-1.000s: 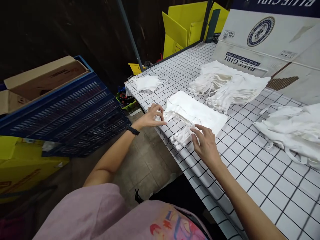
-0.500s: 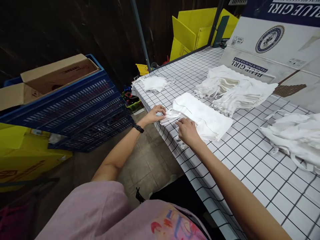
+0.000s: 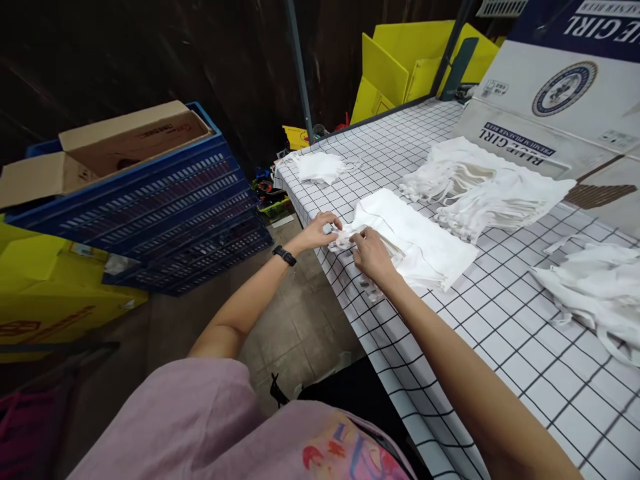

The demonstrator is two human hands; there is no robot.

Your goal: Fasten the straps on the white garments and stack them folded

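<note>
A flat stack of white cloth bags (image 3: 420, 237) lies near the left edge of the table with the black-and-white grid cover (image 3: 500, 333). Its white handle straps (image 3: 345, 237) bunch at the stack's near-left end. My left hand (image 3: 323, 230), with a black watch on its wrist, pinches those straps at the table edge. My right hand (image 3: 370, 253) lies right beside it, fingers curled onto the same straps.
More white bags lie in a fanned pile (image 3: 480, 187), a heap at the right (image 3: 595, 287) and a small pile at the far corner (image 3: 320, 167). A large printed carton (image 3: 560, 113) stands behind. A blue crate (image 3: 150, 207) holding a cardboard box (image 3: 115, 143), and yellow cartons (image 3: 400, 60), surround the table.
My right hand slid left along the stack, gathering the straps, until it met my left hand. The left hand stayed on the strap ends.
</note>
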